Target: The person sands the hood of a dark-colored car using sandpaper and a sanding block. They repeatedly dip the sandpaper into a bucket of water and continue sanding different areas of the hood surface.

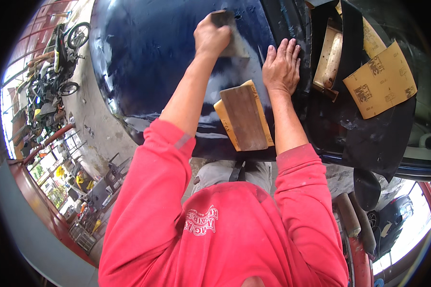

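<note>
A dark blue car hood [148,52] spreads out before me, with dull grey, scuffed patches. My left hand [211,37] is closed around a greyish-brown sanding block [223,19] pressed flat to the paint; the fingers partly cover it. To its right, my right hand [282,67] lies flat near the hood's rear edge, fingers stretched and holding nothing. Nearer to me, between my forearms, a brown rectangular block [245,119] rests on yellow sandpaper [228,125], whose edges stick out on both sides.
On a black sheet [378,138] at right lie a printed yellow sandpaper sheet [380,81] and a long worn tool with a rounded handle [331,60]. A side mirror [366,189] juts out at lower right. Motorcycles [57,62] stand at far left.
</note>
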Demonstrator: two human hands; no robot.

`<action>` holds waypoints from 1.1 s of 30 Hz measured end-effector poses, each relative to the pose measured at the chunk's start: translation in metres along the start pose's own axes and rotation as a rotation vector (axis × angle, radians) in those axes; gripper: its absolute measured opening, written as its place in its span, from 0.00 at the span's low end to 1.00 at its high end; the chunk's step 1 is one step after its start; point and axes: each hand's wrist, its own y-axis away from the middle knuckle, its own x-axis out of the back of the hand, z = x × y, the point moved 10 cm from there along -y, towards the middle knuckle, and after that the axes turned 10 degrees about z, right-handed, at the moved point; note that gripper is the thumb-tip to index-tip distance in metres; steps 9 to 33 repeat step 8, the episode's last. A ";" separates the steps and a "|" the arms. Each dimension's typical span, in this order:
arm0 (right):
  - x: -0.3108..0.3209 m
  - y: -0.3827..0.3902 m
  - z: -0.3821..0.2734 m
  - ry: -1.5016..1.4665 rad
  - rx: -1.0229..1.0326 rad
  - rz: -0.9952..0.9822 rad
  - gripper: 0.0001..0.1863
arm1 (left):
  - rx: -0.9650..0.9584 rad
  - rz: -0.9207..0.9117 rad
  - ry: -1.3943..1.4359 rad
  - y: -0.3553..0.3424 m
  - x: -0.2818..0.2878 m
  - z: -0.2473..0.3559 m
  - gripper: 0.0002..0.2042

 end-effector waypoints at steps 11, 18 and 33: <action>-0.010 0.000 0.005 0.000 -0.025 -0.025 0.37 | 0.008 -0.023 -0.036 -0.006 0.000 0.000 0.22; -0.010 0.000 0.005 0.000 -0.025 -0.025 0.37 | 0.008 -0.023 -0.036 -0.006 0.000 0.000 0.22; -0.010 0.000 0.005 0.000 -0.025 -0.025 0.37 | 0.008 -0.023 -0.036 -0.006 0.000 0.000 0.22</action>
